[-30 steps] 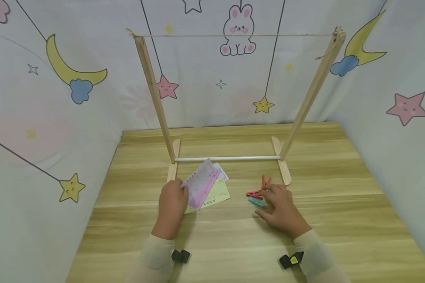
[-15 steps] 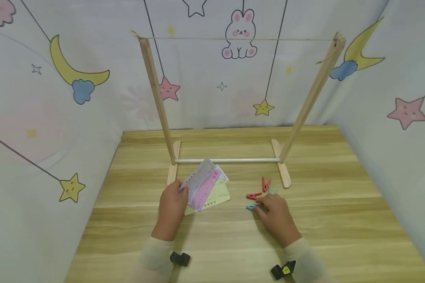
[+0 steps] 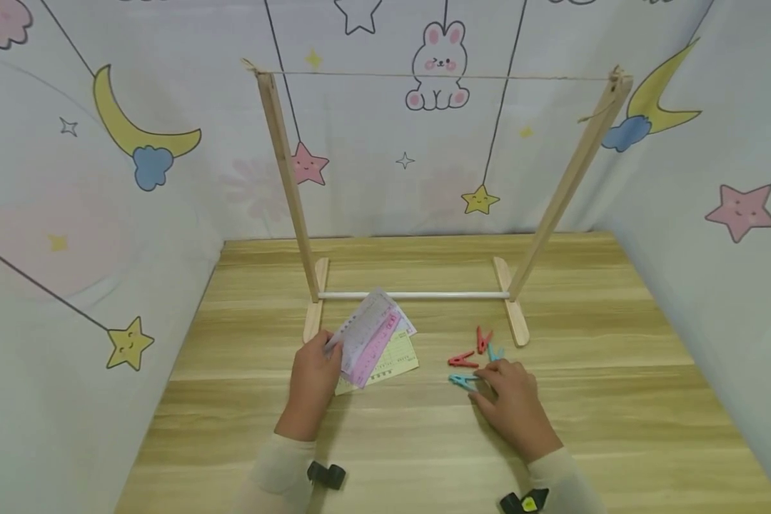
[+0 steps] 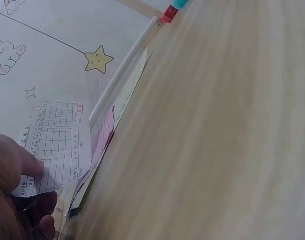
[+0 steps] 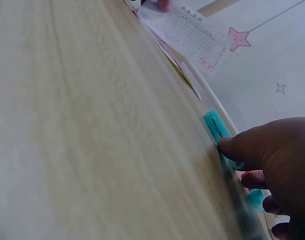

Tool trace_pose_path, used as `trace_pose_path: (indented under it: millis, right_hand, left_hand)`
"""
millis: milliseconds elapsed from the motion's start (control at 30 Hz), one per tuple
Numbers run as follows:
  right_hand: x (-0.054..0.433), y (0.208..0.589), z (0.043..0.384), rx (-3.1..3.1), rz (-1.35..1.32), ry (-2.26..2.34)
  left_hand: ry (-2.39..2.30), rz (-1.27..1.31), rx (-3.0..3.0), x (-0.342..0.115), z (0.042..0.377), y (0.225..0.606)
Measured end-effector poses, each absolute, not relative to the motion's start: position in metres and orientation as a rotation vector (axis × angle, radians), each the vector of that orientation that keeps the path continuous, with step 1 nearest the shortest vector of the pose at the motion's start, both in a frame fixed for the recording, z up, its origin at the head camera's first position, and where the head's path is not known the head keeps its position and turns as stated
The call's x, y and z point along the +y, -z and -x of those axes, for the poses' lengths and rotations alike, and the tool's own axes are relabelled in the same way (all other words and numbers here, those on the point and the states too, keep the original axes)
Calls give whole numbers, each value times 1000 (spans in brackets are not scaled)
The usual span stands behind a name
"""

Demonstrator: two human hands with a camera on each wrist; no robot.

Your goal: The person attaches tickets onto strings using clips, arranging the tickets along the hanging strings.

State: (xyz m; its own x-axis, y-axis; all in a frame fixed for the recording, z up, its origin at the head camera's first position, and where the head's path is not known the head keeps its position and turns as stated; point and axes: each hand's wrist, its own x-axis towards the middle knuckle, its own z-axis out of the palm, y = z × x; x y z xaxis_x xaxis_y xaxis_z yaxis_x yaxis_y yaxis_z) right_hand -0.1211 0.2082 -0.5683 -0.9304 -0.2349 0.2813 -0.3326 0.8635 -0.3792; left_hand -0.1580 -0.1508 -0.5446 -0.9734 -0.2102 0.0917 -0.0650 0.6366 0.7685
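My left hand pinches a white printed paper slip between thumb and fingers; its table grid shows in the left wrist view. Under it lie a pink slip, a yellow-green slip and the corner of another white slip. To the right, my right hand pinches the end of a turquoise clothespin between thumb and forefinger, low at the table. Two red clothespins and a second turquoise clothespin, partly hidden by the fingers, lie just beyond.
Behind the slips stands a wooden frame with a left post, a right post and a white crossbar. A thin string joins the post tops. Printed cloth walls enclose the wooden table.
My right hand has drawn back from over the clothespins onto the near turquoise one, which has turned slightly. The left hand keeps its slip nearly still. The head view has tilted slightly upward.
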Motion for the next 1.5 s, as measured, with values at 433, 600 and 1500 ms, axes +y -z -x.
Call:
trace_pose_path:
  millis: [433,600,1500]
  right_hand:
    - [213,554,119,-2639,-410,-910]
    - [224,523,130,-2609,-331,-1140]
    - [110,117,271,-2592,-896,-507]
  left_hand:
    - [1635,-371,-2456,-155,163,536]
    - [1902,-380,-2199,-155,172,515]
    - [2294,-51,-1506,-134,264,347]
